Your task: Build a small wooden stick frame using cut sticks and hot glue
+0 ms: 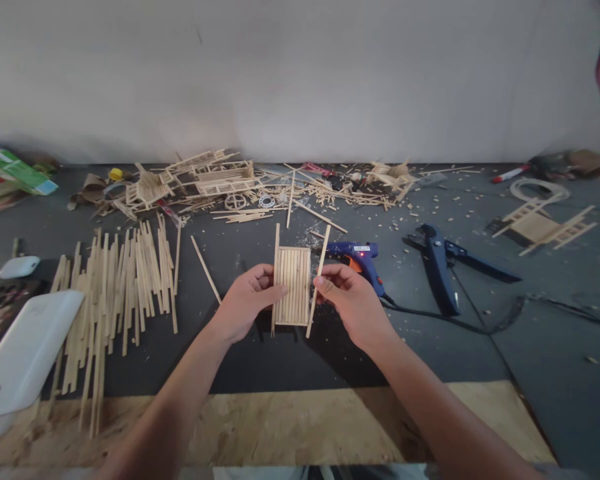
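Between my hands is a small slatted panel (293, 287) made of thin wooden sticks laid side by side, with longer sticks along its edges. My left hand (253, 297) grips its left side, thumb resting over the slats. My right hand (347, 297) pinches a long wooden stick (320, 277) at the panel's right edge; its upper end leans away from the panel. Whether that stick is fixed to the panel, I cannot tell. Just behind my right hand lies a blue glue gun (353, 252) with a small red light.
Loose sticks (125, 280) lie spread at left, beside a white power bank (35, 350). Stick constructions and scraps (225, 177) crowd the back along the wall. A blue-handled cutter (440, 273) rests at right, near a small stick-built frame (537, 227). The glue gun's cord (440, 317) trails rightward.
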A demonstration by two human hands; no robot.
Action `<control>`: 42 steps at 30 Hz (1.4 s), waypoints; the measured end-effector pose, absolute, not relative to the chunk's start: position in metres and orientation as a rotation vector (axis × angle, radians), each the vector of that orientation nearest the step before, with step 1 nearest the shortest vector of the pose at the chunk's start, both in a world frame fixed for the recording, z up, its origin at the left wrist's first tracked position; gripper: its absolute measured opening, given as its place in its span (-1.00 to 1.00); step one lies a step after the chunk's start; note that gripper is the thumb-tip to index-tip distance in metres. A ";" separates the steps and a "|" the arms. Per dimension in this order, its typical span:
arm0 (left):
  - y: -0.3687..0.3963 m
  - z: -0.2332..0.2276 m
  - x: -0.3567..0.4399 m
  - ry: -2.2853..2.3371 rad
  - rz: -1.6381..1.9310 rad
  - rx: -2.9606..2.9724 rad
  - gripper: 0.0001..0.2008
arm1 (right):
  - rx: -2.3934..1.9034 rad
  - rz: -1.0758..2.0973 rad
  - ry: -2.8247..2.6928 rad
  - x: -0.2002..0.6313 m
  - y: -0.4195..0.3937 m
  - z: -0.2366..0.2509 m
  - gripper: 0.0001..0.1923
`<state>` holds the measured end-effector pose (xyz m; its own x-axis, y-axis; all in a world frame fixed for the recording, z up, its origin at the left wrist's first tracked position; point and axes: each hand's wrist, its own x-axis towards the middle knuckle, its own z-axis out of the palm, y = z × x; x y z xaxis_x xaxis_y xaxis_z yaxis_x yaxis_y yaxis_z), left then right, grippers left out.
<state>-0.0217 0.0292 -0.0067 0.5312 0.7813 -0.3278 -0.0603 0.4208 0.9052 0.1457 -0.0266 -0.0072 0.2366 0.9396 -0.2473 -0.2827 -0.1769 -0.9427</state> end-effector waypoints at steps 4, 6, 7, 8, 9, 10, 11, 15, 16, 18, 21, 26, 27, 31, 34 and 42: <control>0.029 -0.007 -0.021 0.859 0.616 1.009 -0.77 | -1.314 1.260 -0.723 0.145 -0.027 -0.006 -0.82; 0.028 -0.006 -0.020 0.866 0.618 1.010 -0.76 | -1.325 1.248 -0.737 0.145 -0.027 -0.005 -0.82; 0.028 -0.006 -0.020 0.872 0.621 1.011 -0.76 | -1.333 1.244 -0.744 0.145 -0.027 -0.005 -0.82; 0.028 -0.006 -0.020 0.878 0.624 1.010 -0.75 | -1.341 1.241 -0.752 0.145 -0.027 -0.004 -0.82; 0.028 -0.005 -0.020 0.885 0.626 1.007 -0.75 | -1.349 1.240 -0.758 0.145 -0.027 -0.004 -0.82; 0.029 -0.005 -0.020 0.892 0.630 1.004 -0.76 | -1.353 1.239 -0.761 0.145 -0.027 -0.004 -0.82; 0.029 -0.005 -0.020 0.897 0.633 1.000 -0.76 | -1.357 1.239 -0.762 0.145 -0.027 -0.003 -0.83; 0.029 -0.006 -0.020 0.898 0.640 1.018 -0.76 | -1.350 1.238 -0.749 0.146 -0.027 -0.003 -0.82; 0.028 -0.006 -0.020 0.895 0.638 1.032 -0.76 | -1.345 1.233 -0.748 0.146 -0.027 -0.003 -0.82; 0.028 -0.007 -0.020 0.890 0.634 1.057 -0.75 | -1.337 1.216 -0.756 0.145 -0.027 -0.004 -0.81; 0.028 -0.007 -0.020 0.880 0.633 1.073 -0.75 | -1.341 1.181 -0.795 0.144 -0.027 -0.006 -0.80; 0.027 -0.007 -0.020 0.877 0.635 1.079 -0.75 | -1.410 1.128 -0.853 0.142 -0.028 -0.006 -0.77; 0.027 -0.007 -0.019 0.877 0.637 1.082 -0.76 | -1.422 1.125 -0.861 0.142 -0.028 -0.006 -0.78; 0.026 -0.005 -0.019 0.884 0.643 1.085 -0.76 | -1.459 1.116 -0.886 0.141 -0.028 -0.006 -0.78; 0.025 -0.005 -0.018 0.885 0.643 1.079 -0.75 | -1.487 1.110 -0.889 0.141 -0.028 -0.006 -0.77; 0.025 -0.004 -0.018 0.880 0.635 1.084 -0.75 | -1.544 1.073 -0.922 0.142 -0.028 -0.005 -0.76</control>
